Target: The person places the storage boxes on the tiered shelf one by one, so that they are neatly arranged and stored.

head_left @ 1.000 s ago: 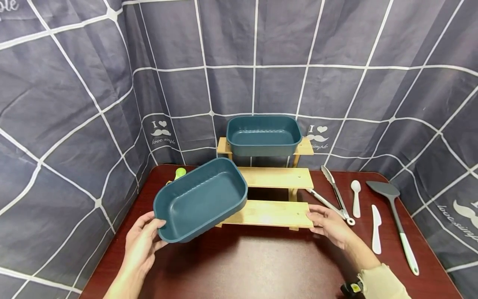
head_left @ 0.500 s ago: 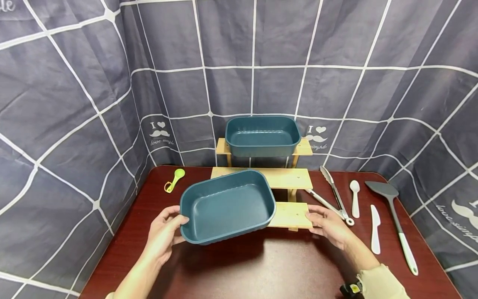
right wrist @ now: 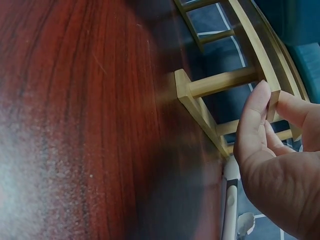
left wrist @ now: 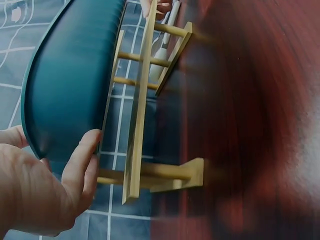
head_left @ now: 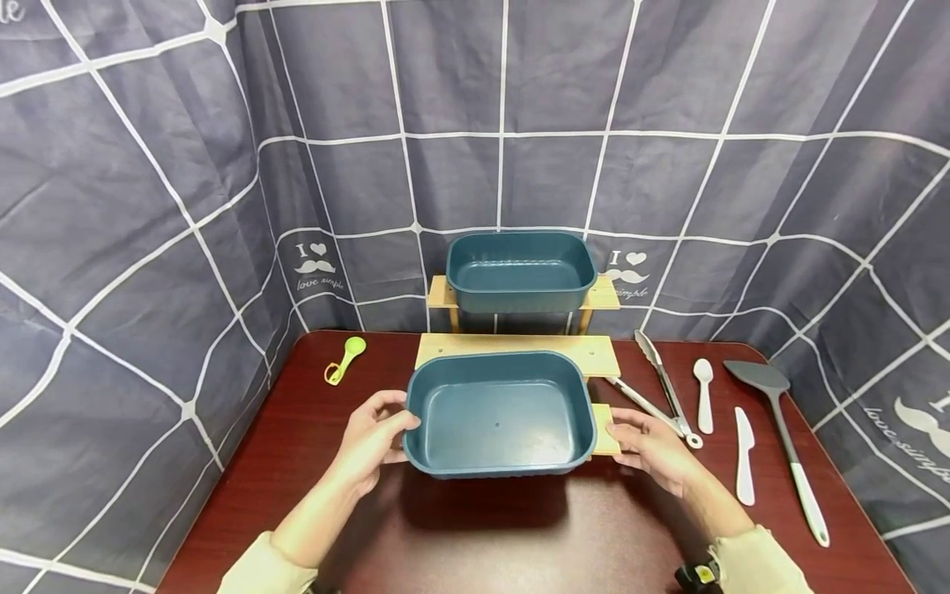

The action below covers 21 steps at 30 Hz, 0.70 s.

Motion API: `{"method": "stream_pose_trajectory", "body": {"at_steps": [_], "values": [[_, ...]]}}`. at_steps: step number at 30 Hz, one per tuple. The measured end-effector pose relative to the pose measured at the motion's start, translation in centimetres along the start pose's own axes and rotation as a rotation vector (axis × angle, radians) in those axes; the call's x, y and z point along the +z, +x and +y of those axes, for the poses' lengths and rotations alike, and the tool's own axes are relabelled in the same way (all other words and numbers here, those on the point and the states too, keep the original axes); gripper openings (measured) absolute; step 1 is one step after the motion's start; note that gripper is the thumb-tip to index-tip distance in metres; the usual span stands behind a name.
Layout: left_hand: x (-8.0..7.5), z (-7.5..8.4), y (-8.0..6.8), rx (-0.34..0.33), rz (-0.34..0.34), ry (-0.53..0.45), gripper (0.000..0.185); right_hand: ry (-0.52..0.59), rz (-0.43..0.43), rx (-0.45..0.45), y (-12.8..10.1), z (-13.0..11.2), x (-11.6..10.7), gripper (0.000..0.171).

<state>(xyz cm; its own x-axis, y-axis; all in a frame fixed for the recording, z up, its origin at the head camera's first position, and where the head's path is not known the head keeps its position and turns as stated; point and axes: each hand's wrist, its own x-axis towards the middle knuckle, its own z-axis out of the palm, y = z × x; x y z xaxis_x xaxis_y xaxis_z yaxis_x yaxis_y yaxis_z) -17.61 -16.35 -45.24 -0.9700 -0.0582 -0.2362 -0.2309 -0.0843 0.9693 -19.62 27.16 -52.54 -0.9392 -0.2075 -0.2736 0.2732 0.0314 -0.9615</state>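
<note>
A dark teal rectangular tray [head_left: 497, 412] lies level over the lowest step of a three-step wooden rack [head_left: 594, 356], covering most of that step. My left hand [head_left: 397, 422] grips the tray's left end, thumb on the rim. In the left wrist view the tray [left wrist: 70, 85] sits close against the rack's board [left wrist: 140, 100], with my left hand [left wrist: 75, 170] curled round its end. My right hand [head_left: 622, 433] pinches the right end of the lowest board [head_left: 604, 431]; the right wrist view shows its fingers [right wrist: 260, 115] on the board's edge [right wrist: 200, 107]. A second teal tray [head_left: 521, 271] stands on the top step.
On the dark red table [head_left: 482, 536], right of the rack, lie metal tongs [head_left: 664, 388], a white spoon [head_left: 703, 392], a white knife [head_left: 744, 454] and a grey spatula [head_left: 779, 429]. A green measuring spoon [head_left: 345, 359] lies at the back left. Grey checked cloth closes in the back and sides.
My left hand has carried the tray from the left, tilted, to the right and levelled it over the lowest step. My right hand has stayed on the board's end.
</note>
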Motion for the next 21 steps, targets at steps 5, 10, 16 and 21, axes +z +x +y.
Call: {"method": "stream_pose_trajectory", "body": {"at_steps": [5, 10, 16, 21], "values": [[1.2, 0.0, 0.8, 0.010, -0.034, 0.019, 0.040, 0.005, -0.012, -0.014, 0.0, 0.0, 0.0, 0.057], [1.9, -0.2, 1.3, 0.011, -0.048, 0.023, 0.041, 0.009, -0.033, -0.026, -0.2, 0.0, 0.1, 0.052], [2.4, -0.5, 1.9, 0.001, -0.058, 0.013, 0.038, 0.005, -0.039, -0.025, -0.1, 0.0, 0.0, 0.054], [2.7, -0.9, 2.1, -0.004, -0.053, 0.019, 0.038, -0.005, -0.032, -0.019, -0.1, 0.0, -0.1, 0.058]]}}
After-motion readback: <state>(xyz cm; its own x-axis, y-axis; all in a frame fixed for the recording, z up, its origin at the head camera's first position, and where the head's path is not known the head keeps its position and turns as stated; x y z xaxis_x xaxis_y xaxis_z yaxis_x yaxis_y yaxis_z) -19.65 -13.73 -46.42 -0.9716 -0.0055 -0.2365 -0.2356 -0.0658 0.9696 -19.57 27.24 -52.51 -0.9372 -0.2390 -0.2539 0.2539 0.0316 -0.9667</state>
